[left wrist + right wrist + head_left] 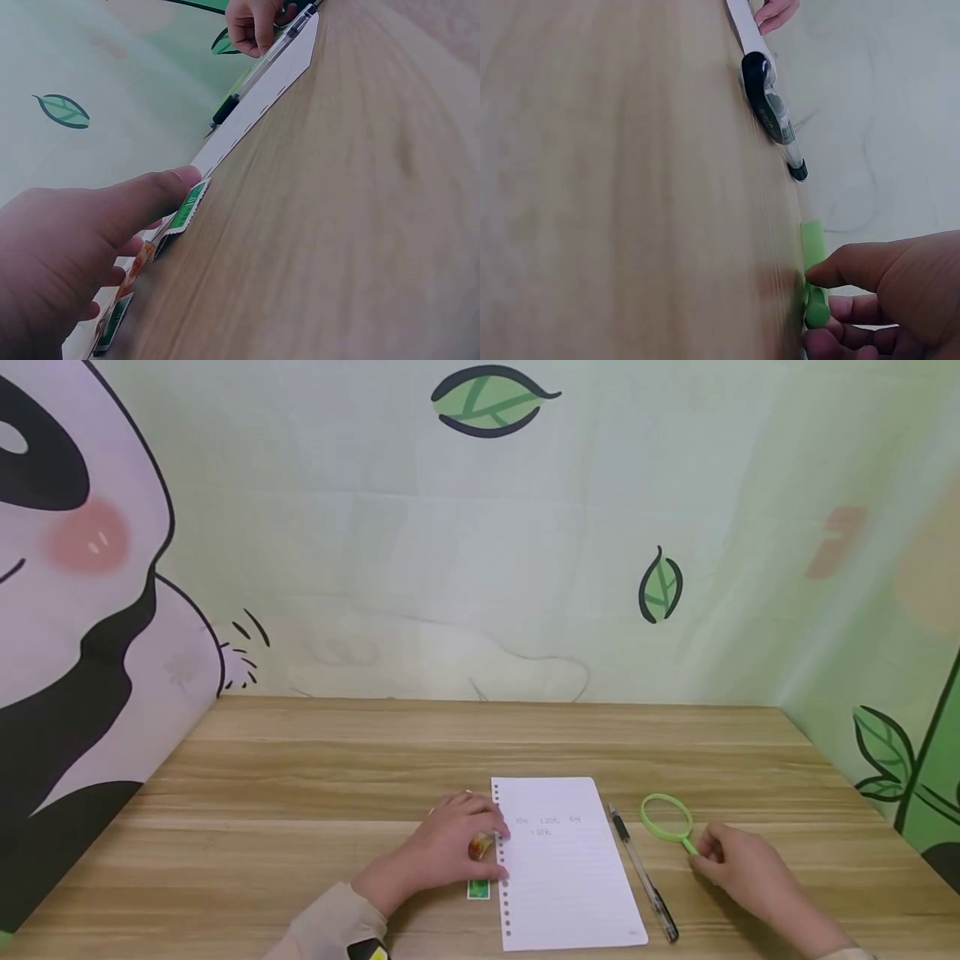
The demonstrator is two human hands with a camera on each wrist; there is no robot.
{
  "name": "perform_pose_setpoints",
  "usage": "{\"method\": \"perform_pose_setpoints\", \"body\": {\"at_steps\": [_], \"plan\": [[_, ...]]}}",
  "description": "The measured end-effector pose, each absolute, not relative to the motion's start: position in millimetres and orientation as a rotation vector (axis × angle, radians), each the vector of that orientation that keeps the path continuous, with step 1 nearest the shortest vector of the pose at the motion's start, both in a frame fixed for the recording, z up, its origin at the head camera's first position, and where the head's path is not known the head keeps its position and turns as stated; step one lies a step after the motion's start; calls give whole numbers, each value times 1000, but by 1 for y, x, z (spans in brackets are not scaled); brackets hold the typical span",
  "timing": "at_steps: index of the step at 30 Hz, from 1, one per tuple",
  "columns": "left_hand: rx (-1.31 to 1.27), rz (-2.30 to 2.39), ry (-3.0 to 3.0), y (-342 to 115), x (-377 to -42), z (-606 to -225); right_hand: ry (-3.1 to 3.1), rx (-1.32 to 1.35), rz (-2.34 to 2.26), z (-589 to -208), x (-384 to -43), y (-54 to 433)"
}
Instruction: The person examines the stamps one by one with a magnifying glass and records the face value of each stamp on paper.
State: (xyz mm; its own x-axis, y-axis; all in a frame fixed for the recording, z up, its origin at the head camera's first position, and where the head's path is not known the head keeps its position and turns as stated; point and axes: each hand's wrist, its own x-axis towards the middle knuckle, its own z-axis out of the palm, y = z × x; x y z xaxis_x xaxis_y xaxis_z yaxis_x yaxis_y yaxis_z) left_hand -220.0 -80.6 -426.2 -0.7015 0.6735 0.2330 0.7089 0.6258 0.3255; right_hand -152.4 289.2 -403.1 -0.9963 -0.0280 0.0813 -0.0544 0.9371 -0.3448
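My left hand [450, 839] lies at the left edge of a lined, hole-punched paper sheet [573, 885], thumb and fingertips touching that edge with the fingers spread. Under and beside it are small stamps: a green stamp [478, 890] below the thumb and an orange-brown stamp [479, 847] partly covered by the hand. Another green stamp [114, 324] shows under the fingers in the left wrist view. On the right, my right hand [750, 870] pinches the handle of a light green magnifying glass [667, 817] between thumb and fingers. Its round lens lies low over the wood.
A clear pen [642, 870] with a black grip lies along the sheet's right side, between it and the magnifying glass. Handwritten marks stand near the top of the sheet. Behind the wooden table [337, 760] hangs a printed cloth [360, 527] with a panda and leaves.
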Motion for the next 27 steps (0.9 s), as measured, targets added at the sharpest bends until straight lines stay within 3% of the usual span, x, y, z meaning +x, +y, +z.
{"method": "perform_pose_setpoints", "body": {"at_steps": [6, 27], "plan": [[-1173, -610, -2758, -80, -220, -427, -3041, 26, 539, -394, -154, 287], [-1166, -633, -2754, -80, -219, -426, -2933, 306, 647, -378, -165, 258]]}}
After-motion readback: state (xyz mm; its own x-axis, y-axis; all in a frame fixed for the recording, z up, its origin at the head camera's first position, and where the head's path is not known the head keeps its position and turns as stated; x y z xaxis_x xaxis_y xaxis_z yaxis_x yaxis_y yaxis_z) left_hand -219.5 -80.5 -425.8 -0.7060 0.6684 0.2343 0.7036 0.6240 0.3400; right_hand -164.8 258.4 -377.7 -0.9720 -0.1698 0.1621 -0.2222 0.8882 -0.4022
